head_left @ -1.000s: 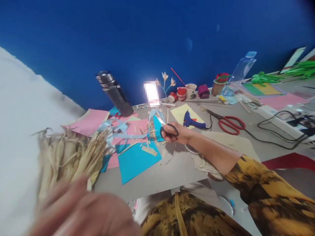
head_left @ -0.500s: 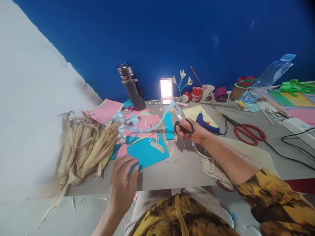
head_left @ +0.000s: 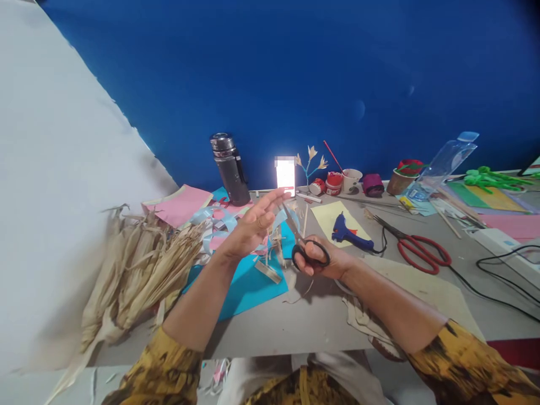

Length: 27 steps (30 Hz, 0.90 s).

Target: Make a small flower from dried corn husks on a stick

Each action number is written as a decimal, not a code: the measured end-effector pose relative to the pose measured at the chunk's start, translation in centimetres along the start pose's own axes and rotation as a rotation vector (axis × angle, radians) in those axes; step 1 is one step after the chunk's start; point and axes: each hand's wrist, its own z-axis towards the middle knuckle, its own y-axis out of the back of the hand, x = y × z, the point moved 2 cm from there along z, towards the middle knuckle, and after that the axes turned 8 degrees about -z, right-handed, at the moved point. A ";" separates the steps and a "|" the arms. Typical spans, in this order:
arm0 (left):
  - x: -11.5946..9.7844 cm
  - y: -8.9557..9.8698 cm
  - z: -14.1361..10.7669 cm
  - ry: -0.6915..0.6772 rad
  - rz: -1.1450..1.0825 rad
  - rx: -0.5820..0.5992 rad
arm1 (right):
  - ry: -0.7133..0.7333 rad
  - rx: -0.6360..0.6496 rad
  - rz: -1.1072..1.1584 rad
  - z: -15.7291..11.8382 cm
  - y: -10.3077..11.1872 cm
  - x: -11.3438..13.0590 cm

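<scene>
Two pairs of scissors, one phone (head_left: 286, 174), one glue gun (head_left: 351, 235).
Your right grip (head_left: 323, 257) is clamped on the black-handled scissors (head_left: 300, 241), blades pointing away from you over the desk (head_left: 270, 332); your left grip (head_left: 255, 224), fingers extended, is at the phone's lower edge, contact unclear. The red-handled scissors (head_left: 404, 237) lie right of the glue gun.

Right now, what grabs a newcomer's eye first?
The glowing screen at the foot of the blue wall, the left hand overlapping its lower edge. Then the black-handled scissors in the right hand, and the dried husks on the left of the table.
</scene>
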 end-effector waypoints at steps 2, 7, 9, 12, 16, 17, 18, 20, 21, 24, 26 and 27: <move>0.8 0.0 0.0 0.041 -0.036 0.019 | -0.013 0.025 0.009 0.1 -0.2 -0.2; 1.9 1.0 -0.5 0.134 0.031 -0.081 | -0.031 0.037 0.030 0.1 -0.3 -0.3; 2.2 1.5 -0.6 0.142 0.078 -0.135 | -0.026 0.033 0.027 0.1 -0.4 -0.2; 2.2 1.7 -0.5 0.147 0.173 -0.165 | -0.018 0.015 0.025 0.2 -0.7 -0.1; 2.2 1.2 -0.5 0.222 0.229 -0.161 | -0.020 -0.052 0.046 0.4 -1.1 -0.2; 2.3 1.1 -0.6 0.242 0.222 -0.166 | -0.021 -0.066 0.054 0.5 -1.1 -0.3; 2.4 1.0 -0.6 0.264 0.215 -0.173 | -0.016 -0.077 0.065 0.5 -1.1 -0.4; 2.7 0.9 -0.7 0.298 0.203 -0.188 | 0.002 -0.085 0.113 0.6 -1.2 -0.8; 2.9 0.8 -0.7 0.309 0.198 -0.194 | 0.013 -0.083 0.147 0.7 -1.2 -1.1; 3.0 1.0 -0.8 0.335 0.190 -0.199 | 0.037 -0.076 0.239 0.8 -2.0 -1.8; 2.7 1.1 -0.9 0.347 0.200 -0.202 | 0.049 -0.106 0.271 0.9 -2.8 -2.0; 2.6 1.1 -1.0 0.347 0.211 -0.204 | 0.050 -0.120 0.286 0.9 -3.0 -2.0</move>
